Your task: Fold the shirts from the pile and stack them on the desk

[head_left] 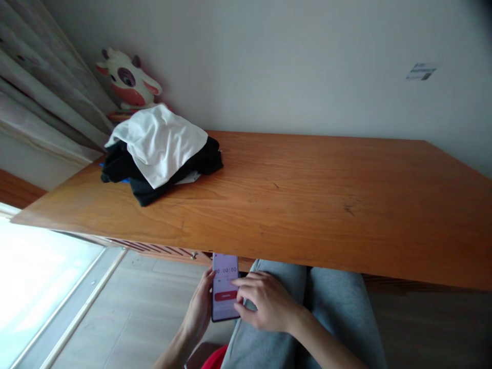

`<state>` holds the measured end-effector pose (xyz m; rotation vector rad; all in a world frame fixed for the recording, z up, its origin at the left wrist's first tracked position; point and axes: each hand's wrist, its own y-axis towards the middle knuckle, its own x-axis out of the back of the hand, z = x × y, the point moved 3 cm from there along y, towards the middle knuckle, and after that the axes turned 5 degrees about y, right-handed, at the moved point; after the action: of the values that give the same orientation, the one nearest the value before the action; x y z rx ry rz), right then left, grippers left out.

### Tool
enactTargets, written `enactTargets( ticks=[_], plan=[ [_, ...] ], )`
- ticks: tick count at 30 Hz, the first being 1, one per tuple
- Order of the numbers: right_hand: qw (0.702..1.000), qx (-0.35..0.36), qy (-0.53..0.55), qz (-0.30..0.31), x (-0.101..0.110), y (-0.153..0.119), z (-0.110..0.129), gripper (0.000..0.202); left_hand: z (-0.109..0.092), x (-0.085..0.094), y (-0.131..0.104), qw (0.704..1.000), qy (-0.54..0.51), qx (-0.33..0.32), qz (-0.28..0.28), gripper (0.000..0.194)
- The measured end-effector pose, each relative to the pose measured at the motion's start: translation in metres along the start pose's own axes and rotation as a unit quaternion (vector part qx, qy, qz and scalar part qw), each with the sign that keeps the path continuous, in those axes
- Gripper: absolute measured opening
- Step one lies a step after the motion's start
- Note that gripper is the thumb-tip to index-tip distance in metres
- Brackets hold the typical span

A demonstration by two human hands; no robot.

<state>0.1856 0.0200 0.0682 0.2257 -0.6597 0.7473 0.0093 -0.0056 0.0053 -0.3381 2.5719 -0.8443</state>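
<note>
While left hand [200, 307] grips phone [225, 287], right fingers [246, 289] touch screen.

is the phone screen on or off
On: the slim smartphone in the left hand shows a lit white screen with a red button.

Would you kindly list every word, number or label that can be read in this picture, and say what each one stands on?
"00:00:00": timer digits on the lit screen of the slim dark smartphone, held by the left hand, with the right hand over it.
Red button on that screen: its white word is too blurred to read.
Small pale sticker on the white wall: print too small to read.
</note>
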Motion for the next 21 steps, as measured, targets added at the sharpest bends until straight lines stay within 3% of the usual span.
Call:
enactTargets(
  ticks=[10, 14, 18, 21],
  plan=[
    [0.995, 0.012, 0.054, -0.085, 0.017, -0.019, -0.007, 0.010, -0.009, -0.008, -0.028, 0.998, -0.009, 0.051, 0.019, 0.058],
    [0.982, -0.043, 0.145, -0.111, 0.017, -0.036, -0.008, 0.021, -0.015, 0.004, -0.055, 0.993, 0.007, 0.112, 0.040, 0.057],
    [0.943, -0.145, 0.295, -0.056, 0.025, -0.052, 0.006, 0.049, -0.019, 0.018, -0.082, 0.988, 0.008, 0.139, 0.067, 0.052],
    [0.885, -0.143, 0.443, 0.002, 0.034, -0.048, 0.027, 0.054, -0.023, 0.006, -0.087, 0.985, -0.039, 0.128, 0.113, 0.055]
  ],
)
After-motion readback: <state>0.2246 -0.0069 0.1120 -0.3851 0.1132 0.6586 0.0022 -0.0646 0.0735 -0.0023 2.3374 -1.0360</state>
